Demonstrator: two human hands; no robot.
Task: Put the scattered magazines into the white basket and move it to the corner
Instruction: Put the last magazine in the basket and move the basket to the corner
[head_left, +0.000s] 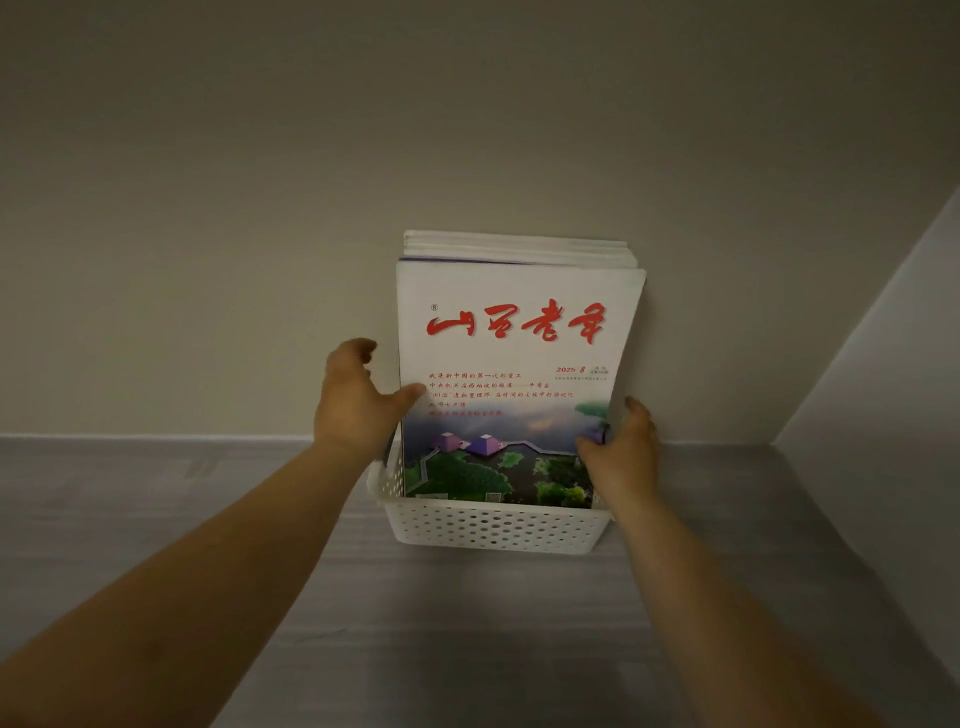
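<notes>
Grey wood-grain floor (467, 623), met at the far side by a plain beige wall (260, 208); second wall (883, 338) slanting in at the right, well apart from the rest.

Set on the floor at the foot of the far wall, about mid-scene: white basket (493, 525), perforated, low-sided. Standing upright inside it, tops leaning back on the wall: magazines (519, 249), several deep. Nearest the camera, front magazine (509, 364), white cover with red brush lettering over a landscape picture.

Left grip (353, 405) closed on the stack's left edge, thumb (410, 395) pressed flat on the front cover, fingers curled alongside. Right grip (623, 447) closed on the lower right edge, thumb on the cover, fingers wrapped round the side, just above the basket rim.
</notes>
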